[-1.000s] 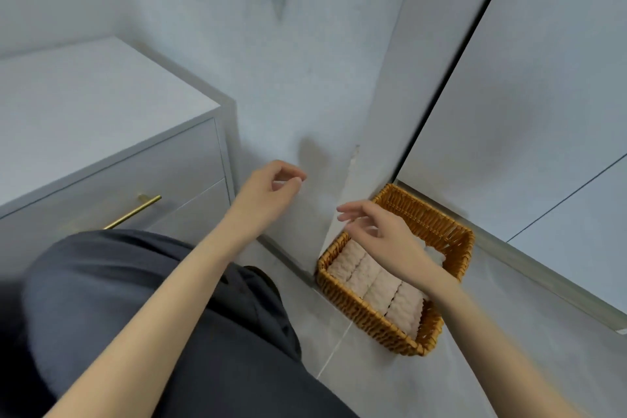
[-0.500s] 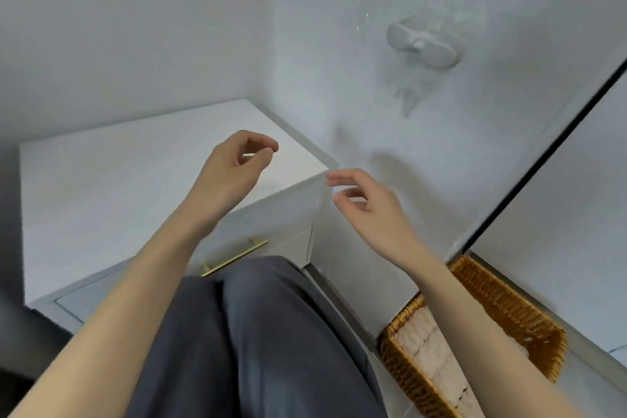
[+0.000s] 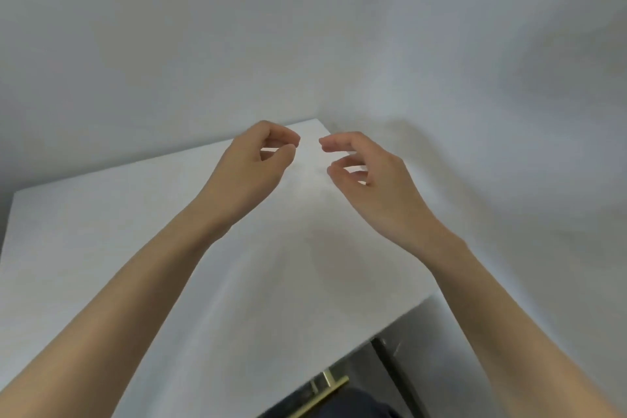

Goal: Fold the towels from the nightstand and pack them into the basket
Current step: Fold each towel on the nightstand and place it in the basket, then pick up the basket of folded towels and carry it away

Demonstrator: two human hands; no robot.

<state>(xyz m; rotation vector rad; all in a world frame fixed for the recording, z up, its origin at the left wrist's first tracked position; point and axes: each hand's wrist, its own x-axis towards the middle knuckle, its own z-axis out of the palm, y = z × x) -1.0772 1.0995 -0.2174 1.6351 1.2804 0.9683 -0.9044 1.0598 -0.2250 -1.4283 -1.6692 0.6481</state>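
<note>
The white nightstand (image 3: 118,248) fills the lower left and middle of the head view; I see no towel on its top. My left hand (image 3: 252,168) hovers above its far corner with fingers loosely curled, holding nothing. My right hand (image 3: 368,176) hangs beside it, a small gap apart, fingers loosely bent and empty. The basket is out of view.
Plain white walls (image 3: 339,27) meet in a corner just behind the nightstand. A brass drawer handle (image 3: 325,390) shows at the bottom edge, with my dark trouser leg (image 3: 353,407) under it. A strip of grey floor (image 3: 424,366) lies to the right of the nightstand.
My view has swung up and left, from the basket on the floor to the nightstand top. Both hands rose with it and came closer together over the far corner, still empty.
</note>
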